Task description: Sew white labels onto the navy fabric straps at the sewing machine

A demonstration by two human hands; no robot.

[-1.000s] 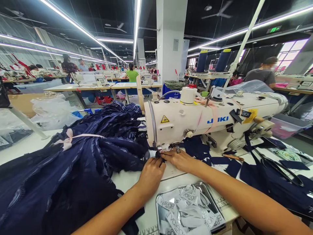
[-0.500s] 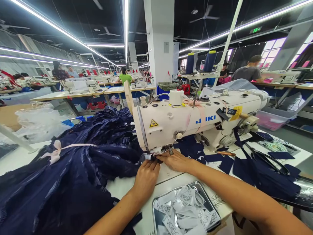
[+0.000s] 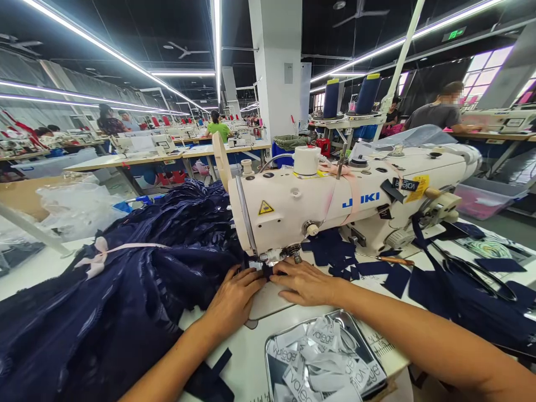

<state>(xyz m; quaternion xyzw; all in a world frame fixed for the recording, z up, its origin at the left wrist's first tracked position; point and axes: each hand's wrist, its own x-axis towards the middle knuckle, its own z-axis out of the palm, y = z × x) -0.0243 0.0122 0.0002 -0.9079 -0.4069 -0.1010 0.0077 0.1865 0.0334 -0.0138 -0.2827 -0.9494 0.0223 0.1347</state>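
Observation:
A white sewing machine (image 3: 310,201) stands across the table, its needle area above both hands. My left hand (image 3: 234,296) lies left of the needle, its fingers bent over the edge of dark navy fabric (image 3: 138,290). Right of the needle, my right hand (image 3: 307,283) has its fingertips on a small dark piece under the presser foot, thumb apart. The fabric is heaped to the left, with a pale pink tie (image 3: 98,258) on it. What lies under the fingertips is mostly hidden.
A metal tray (image 3: 268,363) of white printed labels sits in front of the machine. Navy scraps (image 3: 330,248), a wooden-handled tool (image 3: 396,260) and black scissors (image 3: 481,273) lie on the right. Clear plastic bags (image 3: 79,209) are at the left. People sit at machines farther back.
My left hand has shifted left and its fingers have spread more. My right hand's thumb now sticks out from its fingers. The camera view has moved slightly.

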